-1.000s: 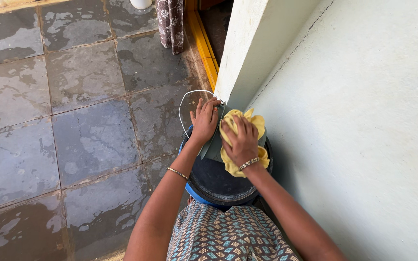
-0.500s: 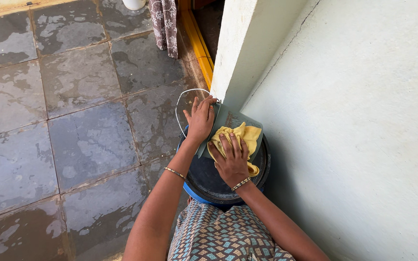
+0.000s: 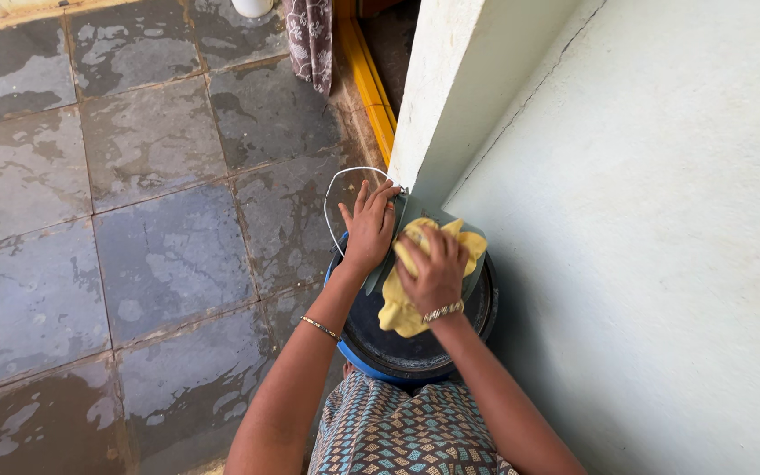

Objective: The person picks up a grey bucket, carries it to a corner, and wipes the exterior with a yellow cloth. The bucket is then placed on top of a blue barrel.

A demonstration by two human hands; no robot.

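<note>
While right hand [image 3: 433, 268] grips yellow cloth [image 3: 402, 308], left hand [image 3: 369, 230] spread, seemingly steadying grey plate [image 3: 475, 257].

A home's outdoor yard or veranda where I work, wet grey stone floor tiles [image 3: 134, 246], pale plastered wall [image 3: 661, 220], yellow door threshold [image 3: 367, 79], patterned cloth [image 3: 310, 40] hanging beside it

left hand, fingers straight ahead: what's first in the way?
The left hand rests on a grey lid atop the bucket, fingers pointing up-frame. Straight on, it would likely meet the white wall corner first; depth is unclear.
</note>
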